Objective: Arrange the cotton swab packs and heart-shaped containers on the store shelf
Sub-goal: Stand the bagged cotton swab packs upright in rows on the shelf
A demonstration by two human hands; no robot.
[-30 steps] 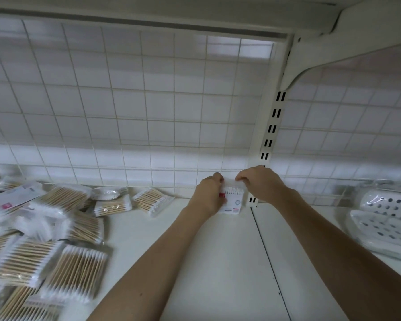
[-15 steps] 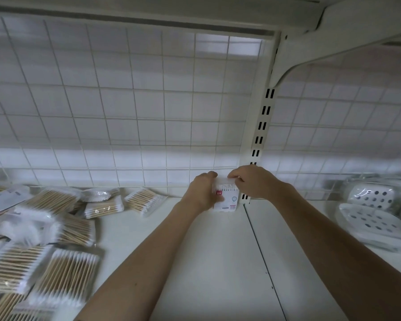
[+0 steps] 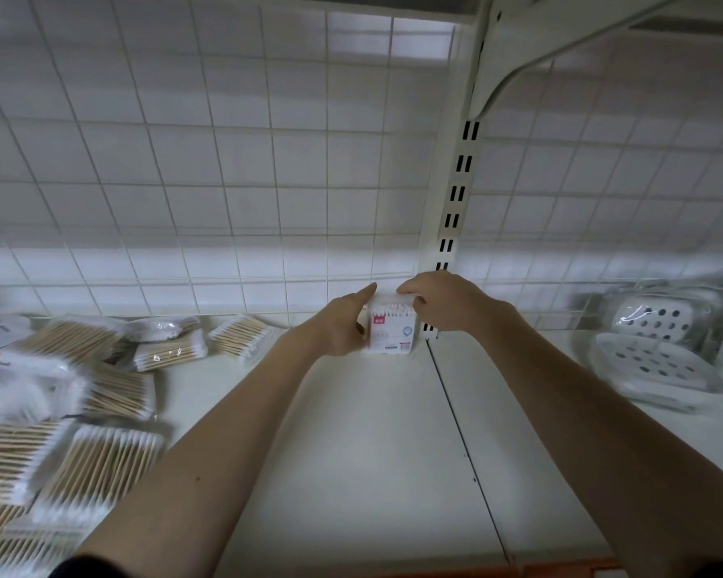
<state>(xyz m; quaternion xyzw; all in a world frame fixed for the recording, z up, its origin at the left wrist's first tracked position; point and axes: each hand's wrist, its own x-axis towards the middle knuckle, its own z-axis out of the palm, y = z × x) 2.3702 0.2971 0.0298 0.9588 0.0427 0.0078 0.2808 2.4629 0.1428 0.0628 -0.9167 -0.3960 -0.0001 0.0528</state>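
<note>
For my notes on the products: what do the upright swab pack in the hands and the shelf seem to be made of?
Upright swab pack: apparently clear glossy plastic film, since the swabs show through. Shelf: probably painted metal, with a smooth off-white matte surface and a thin panel seam.

Hands: 2, a left hand [image 3: 343, 327] and a right hand [image 3: 439, 302].
Upright swab pack [image 3: 391, 331]: 1, between the two hands at the back of the shelf [image 3: 372, 452].
Loose swab packs [image 3: 101, 460]: at least 8 lying flat in the pile at left; exact total cannot be told, as the packs overlap and blur.
Perforated white trays [image 3: 652, 365]: 2, at right, in clear wrap.
Slotted upright [image 3: 456, 194]: 1.
Bracket [image 3: 531, 64]: 1.
</note>
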